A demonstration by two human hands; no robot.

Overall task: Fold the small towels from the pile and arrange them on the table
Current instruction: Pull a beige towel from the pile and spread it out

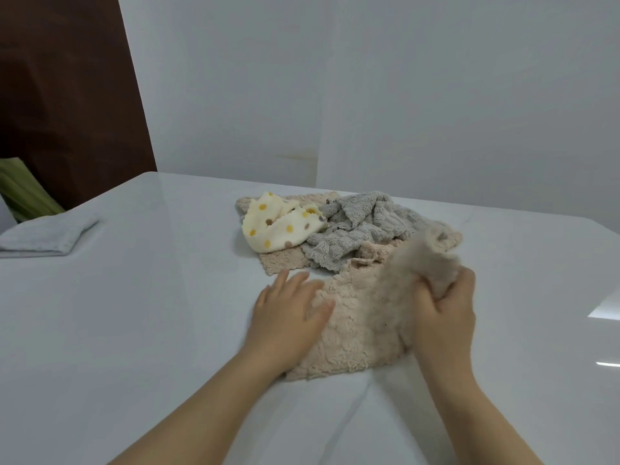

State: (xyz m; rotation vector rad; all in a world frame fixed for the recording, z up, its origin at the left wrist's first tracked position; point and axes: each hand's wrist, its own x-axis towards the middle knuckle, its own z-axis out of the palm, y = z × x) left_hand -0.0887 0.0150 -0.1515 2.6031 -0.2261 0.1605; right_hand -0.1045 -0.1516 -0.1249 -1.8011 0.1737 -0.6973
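Note:
A beige fluffy towel [355, 327] lies on the white table [134, 330] in front of me. My left hand [288, 313] rests flat on its left edge with fingers straight. My right hand [446, 307] grips a raised, blurred part of the same towel at its right side. Behind it lies the pile: a grey fluffy towel [362, 229], a cream towel with yellow and brown dots [281, 226], and another beige towel [278, 263] spread under them.
A folded light blue-grey towel [47, 233] sits at the table's far left edge. A grey wall stands close behind the table. A dark brown panel and something green [23, 193] are at the left beyond the table.

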